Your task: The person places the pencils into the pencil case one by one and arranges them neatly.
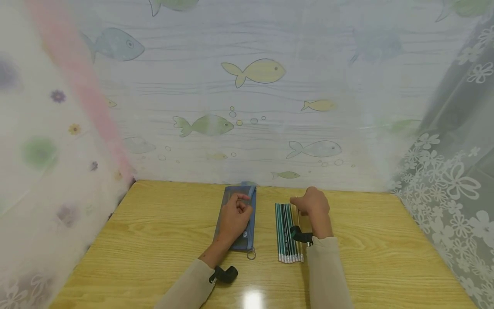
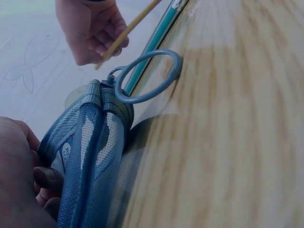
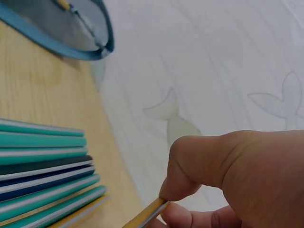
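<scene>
My right hand (image 1: 314, 204) pinches a yellow pencil (image 3: 146, 213) between thumb and fingers at its far end; the left wrist view shows the yellow pencil (image 2: 128, 31) slanting up off the table. Beside it lies a row of pencils (image 1: 284, 231), mostly green with a few darker ones, their eraser ends toward me. My left hand (image 1: 235, 216) lies over a blue mesh zipper pouch (image 1: 250, 240), fingers loosely curled at its surface. The left wrist view shows the pouch (image 2: 90, 156) close by these fingers (image 2: 47, 178); whether they press on it is hard to see.
The wooden table (image 1: 162, 231) carries the pouch and pencils. A metal-looking ring (image 1: 251, 254) hangs off the pouch's near corner. A fish-patterned curtain (image 1: 251, 98) stands along the back edge, with flowered sheets (image 1: 459, 189) at the sides.
</scene>
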`<state>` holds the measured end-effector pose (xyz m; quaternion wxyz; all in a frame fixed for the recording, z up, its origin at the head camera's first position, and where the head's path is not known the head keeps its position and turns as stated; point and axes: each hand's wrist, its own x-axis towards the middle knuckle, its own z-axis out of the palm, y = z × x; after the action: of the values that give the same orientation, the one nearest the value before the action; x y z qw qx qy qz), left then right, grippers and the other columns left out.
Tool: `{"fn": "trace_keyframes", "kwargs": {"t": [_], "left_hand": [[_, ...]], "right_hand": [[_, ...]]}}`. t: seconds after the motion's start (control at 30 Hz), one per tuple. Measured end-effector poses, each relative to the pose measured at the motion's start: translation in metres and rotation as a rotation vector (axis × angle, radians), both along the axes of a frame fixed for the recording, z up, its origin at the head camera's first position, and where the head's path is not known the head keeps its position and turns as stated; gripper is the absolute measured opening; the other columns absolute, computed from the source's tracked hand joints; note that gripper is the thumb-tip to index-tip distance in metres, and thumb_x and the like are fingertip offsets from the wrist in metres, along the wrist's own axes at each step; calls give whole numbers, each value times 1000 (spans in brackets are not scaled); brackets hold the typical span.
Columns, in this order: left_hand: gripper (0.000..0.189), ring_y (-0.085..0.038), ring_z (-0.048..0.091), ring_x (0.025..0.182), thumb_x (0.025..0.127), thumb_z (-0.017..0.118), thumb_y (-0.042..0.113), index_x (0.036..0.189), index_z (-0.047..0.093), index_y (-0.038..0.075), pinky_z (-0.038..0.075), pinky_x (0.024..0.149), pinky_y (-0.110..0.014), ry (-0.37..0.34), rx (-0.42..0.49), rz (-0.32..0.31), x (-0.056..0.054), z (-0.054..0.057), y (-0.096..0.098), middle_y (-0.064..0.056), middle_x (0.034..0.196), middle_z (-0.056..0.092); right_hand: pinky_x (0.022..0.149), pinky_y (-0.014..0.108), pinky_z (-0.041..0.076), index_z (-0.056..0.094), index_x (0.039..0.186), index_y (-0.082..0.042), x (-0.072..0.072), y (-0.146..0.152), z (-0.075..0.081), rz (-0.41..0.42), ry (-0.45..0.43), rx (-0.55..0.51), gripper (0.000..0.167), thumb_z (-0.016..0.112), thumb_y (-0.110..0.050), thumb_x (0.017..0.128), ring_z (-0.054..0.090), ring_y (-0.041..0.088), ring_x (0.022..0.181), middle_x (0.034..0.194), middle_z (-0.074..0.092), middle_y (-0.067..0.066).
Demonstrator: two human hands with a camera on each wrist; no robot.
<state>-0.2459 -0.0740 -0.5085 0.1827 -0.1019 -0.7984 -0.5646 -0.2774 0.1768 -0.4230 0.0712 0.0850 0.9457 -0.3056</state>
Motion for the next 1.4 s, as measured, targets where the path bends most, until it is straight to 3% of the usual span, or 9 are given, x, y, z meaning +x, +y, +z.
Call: {"fn": "trace_keyframes", "kwargs": {"t": [0.23, 0.37, 0.47, 0.83, 1.17, 1.4], "left_hand": [[25, -6, 42, 48, 93, 61, 1, 117, 68, 4, 38, 51, -25, -4, 7, -3, 0, 1, 0, 1, 68, 60], [26, -7, 42, 48, 93, 62, 1, 117, 68, 5, 38, 51, -26, -13, 14, 0, 0, 1, 0, 1, 68, 60], [25, -7, 43, 48, 93, 62, 2, 117, 68, 7, 39, 51, -26, -21, 17, 5, 0, 0, 0, 1, 68, 60], [26, -5, 43, 48, 92, 62, 1, 117, 69, 6, 39, 51, -25, -22, 19, 12, 0, 1, 1, 1, 69, 60], [27, -6, 43, 48, 91, 62, 1, 117, 69, 6, 39, 50, -25, -37, 23, 12, 1, 3, 1, 1, 68, 61], [28, -6, 45, 49, 92, 63, 1, 119, 69, 4, 40, 51, -25, -43, 23, 5, 1, 2, 2, 1, 68, 61]], "right_hand": [[60, 32, 48, 65, 61, -8, -2, 0, -1, 42, 40, -119, 40, 66, -28, 95, 75, 28, 65, 60, 69, 7], [67, 34, 57, 66, 59, -6, -5, -5, -4, 93, 45, -266, 40, 64, -23, 96, 70, 22, 61, 60, 67, 6], [68, 37, 60, 68, 62, -3, -6, -10, -5, 110, 33, -358, 38, 63, -19, 95, 68, 20, 61, 63, 68, 7], [66, 37, 63, 75, 83, 11, -9, -30, -11, 61, 122, -500, 33, 63, -16, 97, 70, 14, 58, 72, 72, 10], [60, 27, 60, 71, 105, 18, -11, -45, -17, -32, 183, -680, 33, 63, -14, 101, 69, 11, 57, 78, 71, 12], [60, 27, 60, 71, 107, 17, -11, -55, -20, -56, 221, -747, 30, 62, -10, 99, 70, 11, 59, 78, 72, 11]]}}
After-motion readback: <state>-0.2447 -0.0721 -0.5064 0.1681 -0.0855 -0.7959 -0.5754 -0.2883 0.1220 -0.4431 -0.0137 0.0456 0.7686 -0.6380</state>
